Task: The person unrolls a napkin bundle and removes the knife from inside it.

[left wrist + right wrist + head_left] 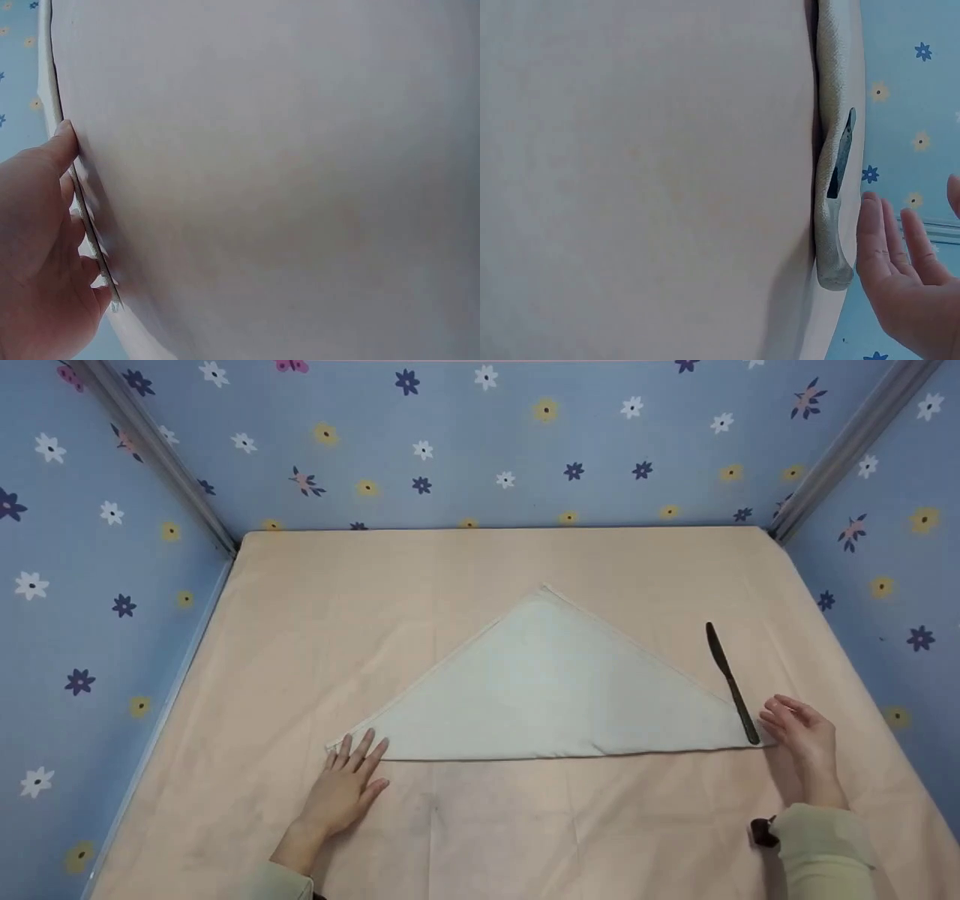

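Observation:
A pale grey-white cloth napkin (547, 682) lies as a large triangle, its point away from me and its long folded edge nearest. On the napkin's left corner rest the spread fingers of my left hand (341, 791); the left wrist view shows that hand (37, 232) along the folded edge. A dark table knife (729, 679) lies slanted across the napkin's right end, partly on the tablecloth. My right hand (806, 739) hovers beside the right corner with loosely bent fingers and holds nothing. In the right wrist view, the knife (842, 154) shows beyond the folded edge, apart from the hand (907, 285).
A beige tablecloth (495, 825) covers the table. Blue flowered panels (480, 442) stand at the back and both sides, with grey poles (154, 450) at the rear corners. A dark band piece (763, 832) shows at my right sleeve.

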`<action>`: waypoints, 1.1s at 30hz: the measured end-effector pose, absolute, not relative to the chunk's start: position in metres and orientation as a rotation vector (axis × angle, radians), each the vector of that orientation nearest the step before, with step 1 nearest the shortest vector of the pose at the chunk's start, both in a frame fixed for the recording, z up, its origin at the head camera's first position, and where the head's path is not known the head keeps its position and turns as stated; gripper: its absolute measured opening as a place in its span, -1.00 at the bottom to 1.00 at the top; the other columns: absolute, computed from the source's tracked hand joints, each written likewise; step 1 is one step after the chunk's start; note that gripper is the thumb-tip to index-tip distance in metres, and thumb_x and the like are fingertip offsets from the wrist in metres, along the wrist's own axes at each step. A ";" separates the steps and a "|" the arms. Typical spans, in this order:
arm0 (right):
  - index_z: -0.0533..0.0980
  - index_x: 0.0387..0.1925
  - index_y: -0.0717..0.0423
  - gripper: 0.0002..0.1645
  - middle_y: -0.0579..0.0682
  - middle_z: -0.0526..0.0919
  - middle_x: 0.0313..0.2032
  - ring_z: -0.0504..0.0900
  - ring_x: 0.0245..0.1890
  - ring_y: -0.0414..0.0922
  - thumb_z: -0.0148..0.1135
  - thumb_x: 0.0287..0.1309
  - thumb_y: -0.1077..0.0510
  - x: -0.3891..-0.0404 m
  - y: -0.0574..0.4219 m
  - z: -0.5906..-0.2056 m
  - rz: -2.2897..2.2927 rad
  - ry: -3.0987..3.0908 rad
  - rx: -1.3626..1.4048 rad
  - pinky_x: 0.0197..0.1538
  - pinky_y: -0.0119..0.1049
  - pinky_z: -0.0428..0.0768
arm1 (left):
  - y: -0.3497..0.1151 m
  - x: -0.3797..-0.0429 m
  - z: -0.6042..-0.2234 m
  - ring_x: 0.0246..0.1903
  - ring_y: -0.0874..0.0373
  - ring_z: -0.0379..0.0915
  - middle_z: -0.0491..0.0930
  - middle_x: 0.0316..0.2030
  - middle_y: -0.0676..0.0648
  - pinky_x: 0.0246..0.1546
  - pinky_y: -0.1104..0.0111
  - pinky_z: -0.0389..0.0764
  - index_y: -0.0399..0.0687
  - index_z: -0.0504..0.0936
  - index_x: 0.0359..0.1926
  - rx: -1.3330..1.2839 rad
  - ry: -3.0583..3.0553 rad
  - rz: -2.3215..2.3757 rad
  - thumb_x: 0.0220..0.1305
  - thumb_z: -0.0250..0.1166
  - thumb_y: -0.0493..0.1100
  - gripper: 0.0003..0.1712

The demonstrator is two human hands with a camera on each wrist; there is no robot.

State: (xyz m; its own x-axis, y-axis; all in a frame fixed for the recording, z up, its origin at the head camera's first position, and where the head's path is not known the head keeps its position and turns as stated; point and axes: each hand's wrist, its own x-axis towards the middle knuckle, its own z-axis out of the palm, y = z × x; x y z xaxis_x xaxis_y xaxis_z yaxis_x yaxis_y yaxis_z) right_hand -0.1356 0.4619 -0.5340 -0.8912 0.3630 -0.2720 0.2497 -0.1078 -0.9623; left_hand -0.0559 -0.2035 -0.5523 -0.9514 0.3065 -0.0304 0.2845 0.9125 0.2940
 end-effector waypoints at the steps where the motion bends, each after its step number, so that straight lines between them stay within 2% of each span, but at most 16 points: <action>1: 0.46 -0.03 0.08 -0.50 -0.19 0.64 -0.36 0.62 -0.35 -0.28 0.32 -0.07 0.06 -0.139 0.465 -0.540 2.161 -2.062 -0.670 -0.29 -0.47 0.56 | -0.203 -0.056 -0.552 0.26 -0.26 -0.22 0.00 0.31 -0.17 0.18 -0.11 -0.13 -0.03 0.14 0.31 0.462 2.999 0.443 0.26 0.02 0.07 -0.35; 5: 0.47 -0.05 0.13 -0.50 -0.16 0.65 -0.36 0.63 -0.39 -0.25 0.35 -0.09 0.12 -0.150 0.478 -0.561 2.154 -2.137 -0.513 -0.35 -0.47 0.56 | -0.203 -0.056 -0.552 0.26 -0.26 -0.23 -0.01 0.31 -0.17 0.19 -0.10 -0.14 -0.04 0.14 0.31 0.451 2.997 0.433 0.26 0.01 0.08 -0.35; 9: 0.47 -0.06 0.13 -0.51 -0.18 0.64 -0.40 0.63 -0.43 -0.27 0.36 -0.11 0.13 -0.157 0.481 -0.565 2.070 -2.280 -0.448 -0.40 -0.48 0.56 | -0.204 -0.057 -0.553 0.26 -0.25 -0.23 -0.01 0.32 -0.16 0.19 -0.09 -0.14 -0.03 0.13 0.31 0.446 2.997 0.422 0.26 0.00 0.09 -0.35; 15: 0.44 -0.04 0.12 -0.42 -0.26 0.61 -0.42 0.60 -0.41 -0.30 0.35 -0.11 -0.04 -0.159 0.477 -0.556 1.787 -2.617 -0.434 -0.38 -0.47 0.56 | -0.204 -0.057 -0.552 0.26 -0.26 -0.22 -0.01 0.32 -0.16 0.19 -0.09 -0.13 -0.03 0.14 0.31 0.444 2.998 0.416 0.26 0.00 0.09 -0.35; 22: 0.47 -0.21 -0.05 -0.58 -0.28 0.62 -0.48 0.58 -0.48 -0.30 0.33 -0.12 -0.11 -0.161 0.473 -0.544 1.700 -2.797 -0.409 -0.43 -0.45 0.55 | -0.203 -0.057 -0.552 0.27 -0.24 -0.24 -0.02 0.32 -0.15 0.20 -0.07 -0.16 -0.02 0.13 0.32 0.423 2.987 0.420 0.27 -0.02 0.10 -0.35; 27: 0.48 -0.31 -0.06 -0.64 -0.26 0.60 -0.55 0.56 -0.53 -0.31 0.34 -0.13 -0.12 -0.159 0.464 -0.528 1.689 -2.844 -0.445 -0.48 -0.44 0.53 | -0.203 -0.056 -0.552 0.27 -0.24 -0.24 -0.01 0.32 -0.15 0.20 -0.08 -0.15 -0.02 0.13 0.32 0.431 2.993 0.440 0.27 0.00 0.09 -0.35; 33: 0.50 -0.31 0.06 -0.68 -0.17 0.60 -0.58 0.54 -0.57 -0.25 0.33 -0.08 -0.02 -0.158 0.456 -0.512 1.661 -2.895 -0.514 -0.52 -0.37 0.52 | -0.203 -0.056 -0.553 0.27 -0.24 -0.23 -0.01 0.32 -0.15 0.19 -0.09 -0.14 -0.02 0.13 0.31 0.439 2.992 0.457 0.27 0.01 0.08 -0.35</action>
State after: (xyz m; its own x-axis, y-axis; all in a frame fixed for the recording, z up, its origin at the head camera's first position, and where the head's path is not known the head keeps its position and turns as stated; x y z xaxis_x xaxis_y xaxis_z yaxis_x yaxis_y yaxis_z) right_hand -0.1576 0.4556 -0.5121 -0.9267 0.1429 -0.3477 0.3723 0.4772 -0.7960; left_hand -0.0556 -0.2032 -0.5530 -0.9554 0.2929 -0.0386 0.2681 0.9143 0.3037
